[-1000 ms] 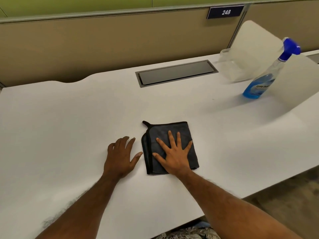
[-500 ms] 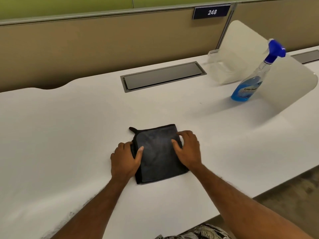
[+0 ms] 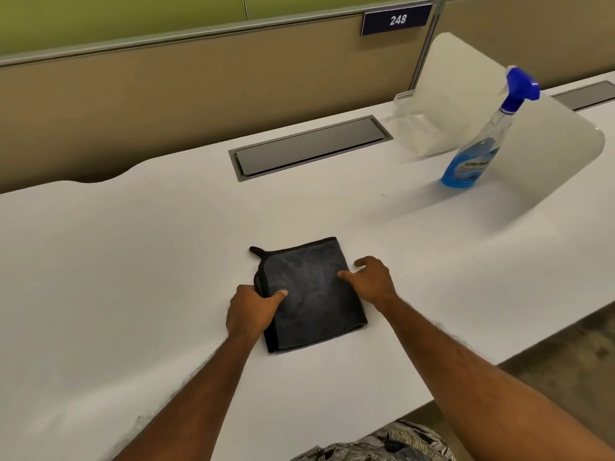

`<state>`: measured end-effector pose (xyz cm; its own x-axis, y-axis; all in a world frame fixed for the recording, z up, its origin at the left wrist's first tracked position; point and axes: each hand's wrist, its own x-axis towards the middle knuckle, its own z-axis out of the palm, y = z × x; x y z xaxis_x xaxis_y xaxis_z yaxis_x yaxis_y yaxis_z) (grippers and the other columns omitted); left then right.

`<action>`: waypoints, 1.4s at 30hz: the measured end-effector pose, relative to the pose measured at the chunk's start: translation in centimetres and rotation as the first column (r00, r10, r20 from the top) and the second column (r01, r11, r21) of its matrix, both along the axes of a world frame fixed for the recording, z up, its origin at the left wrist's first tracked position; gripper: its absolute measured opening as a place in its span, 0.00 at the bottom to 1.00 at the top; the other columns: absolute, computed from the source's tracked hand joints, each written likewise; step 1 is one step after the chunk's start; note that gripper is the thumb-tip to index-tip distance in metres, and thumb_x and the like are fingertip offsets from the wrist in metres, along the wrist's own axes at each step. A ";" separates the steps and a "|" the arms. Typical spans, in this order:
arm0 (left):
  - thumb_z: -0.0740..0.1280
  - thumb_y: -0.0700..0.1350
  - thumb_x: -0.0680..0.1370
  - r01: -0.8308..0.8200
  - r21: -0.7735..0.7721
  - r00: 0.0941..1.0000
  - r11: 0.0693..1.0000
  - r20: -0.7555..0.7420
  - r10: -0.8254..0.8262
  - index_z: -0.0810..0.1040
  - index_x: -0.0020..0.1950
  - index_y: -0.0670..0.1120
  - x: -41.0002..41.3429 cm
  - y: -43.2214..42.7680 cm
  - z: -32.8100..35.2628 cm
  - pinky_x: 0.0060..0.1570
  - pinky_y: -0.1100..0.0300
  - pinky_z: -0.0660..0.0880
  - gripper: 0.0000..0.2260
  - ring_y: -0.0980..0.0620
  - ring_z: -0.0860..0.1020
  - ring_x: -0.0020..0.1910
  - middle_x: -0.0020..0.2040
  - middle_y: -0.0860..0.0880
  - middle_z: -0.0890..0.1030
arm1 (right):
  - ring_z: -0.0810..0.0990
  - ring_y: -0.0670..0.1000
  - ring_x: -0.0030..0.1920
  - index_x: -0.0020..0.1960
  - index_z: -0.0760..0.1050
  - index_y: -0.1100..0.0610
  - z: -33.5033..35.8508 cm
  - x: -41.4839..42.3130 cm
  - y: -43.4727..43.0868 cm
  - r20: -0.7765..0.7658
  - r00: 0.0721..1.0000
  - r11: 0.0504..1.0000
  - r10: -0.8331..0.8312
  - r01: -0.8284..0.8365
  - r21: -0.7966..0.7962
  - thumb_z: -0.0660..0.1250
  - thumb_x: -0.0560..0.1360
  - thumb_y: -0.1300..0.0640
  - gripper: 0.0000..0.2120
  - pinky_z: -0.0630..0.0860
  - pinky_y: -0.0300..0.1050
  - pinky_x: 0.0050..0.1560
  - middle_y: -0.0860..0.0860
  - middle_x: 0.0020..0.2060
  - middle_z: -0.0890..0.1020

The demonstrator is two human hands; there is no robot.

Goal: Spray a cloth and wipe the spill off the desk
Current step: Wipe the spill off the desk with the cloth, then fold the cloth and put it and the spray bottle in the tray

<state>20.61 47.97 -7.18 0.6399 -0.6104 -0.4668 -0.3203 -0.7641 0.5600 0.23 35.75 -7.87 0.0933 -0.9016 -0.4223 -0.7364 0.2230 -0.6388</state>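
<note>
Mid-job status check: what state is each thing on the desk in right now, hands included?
Dark grey folded microfibre cloth: lying flat on the white desk, held at both side edges.
Left hand: grips the cloth's left edge, thumb on top.
Right hand: grips the cloth's right edge, thumb on top.
Clear spray bottle with blue trigger: upright, untouched, part-full of blue liquid.
Grey desk hatch lid: closed.

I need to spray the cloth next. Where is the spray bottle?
In the head view, the spray bottle stands far right on the desk, beside a clear container, beyond the right hand.
</note>
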 end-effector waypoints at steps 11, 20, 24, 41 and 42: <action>0.74 0.51 0.72 0.008 -0.060 0.998 0.998 -0.056 -0.011 0.77 0.55 0.41 0.1 -0.1 0.2 0.46 0.53 0.74 0.18 0.45 0.77 0.48 0.55 0.42 0.82 | 0.80 0.54 0.49 0.47 0.77 0.54 0.8 0.0 0.5 0.122 0.993 1.000 0.005 -0.008 0.018 0.74 0.70 0.53 0.10 0.75 0.45 0.50 0.52 0.48 0.82; 0.75 0.46 0.73 -0.104 -0.489 0.975 0.866 -0.223 -0.009 0.63 0.60 0.51 0.1 0.5 1.7 0.41 0.63 0.76 0.24 0.49 0.81 0.43 0.45 0.46 0.83 | 0.77 0.51 0.35 0.46 0.74 0.52 3.1 -1.9 1.2 0.409 0.913 0.994 -0.012 0.054 -0.092 0.72 0.73 0.59 0.07 0.71 0.43 0.40 0.54 0.33 0.81; 0.74 0.43 0.73 0.080 -0.656 0.972 0.750 -0.114 -0.204 0.79 0.49 0.52 0.7 -0.4 3.3 0.43 0.63 0.75 0.08 0.52 0.81 0.47 0.45 0.57 0.83 | 0.83 0.48 0.48 0.53 0.81 0.53 5.6 -3.0 0.1 0.538 0.842 0.991 0.038 0.037 -0.129 0.72 0.73 0.65 0.12 0.77 0.38 0.49 0.48 0.47 0.85; 0.73 0.52 0.62 0.432 -0.564 0.902 0.704 0.284 -0.326 0.81 0.47 0.49 -1.5 -8.1 7.3 0.47 0.68 0.72 0.16 0.56 0.73 0.53 0.54 0.53 0.70 | 0.75 0.48 0.55 0.55 0.78 0.52 10.3 -8.6 -8.3 0.135 0.908 0.870 0.397 -0.325 -0.371 0.76 0.69 0.58 0.16 0.73 0.43 0.55 0.49 0.53 0.76; 0.73 0.50 0.63 0.377 -0.598 0.925 0.707 0.201 -0.323 0.80 0.48 0.47 -1.8 -8.2 7.6 0.49 0.69 0.71 0.16 0.58 0.73 0.56 0.59 0.53 0.70 | 0.76 0.49 0.56 0.54 0.77 0.53 10.6 -9.0 -8.6 0.251 0.878 0.888 0.407 -0.316 -0.335 0.75 0.71 0.59 0.14 0.74 0.45 0.58 0.50 0.54 0.78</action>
<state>18.82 39.73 0.39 0.3374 -0.9322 0.1313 -0.5556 -0.0847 0.8271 -8.77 27.11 2.71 0.5182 -0.8533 -0.0578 -0.4877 -0.2393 -0.8396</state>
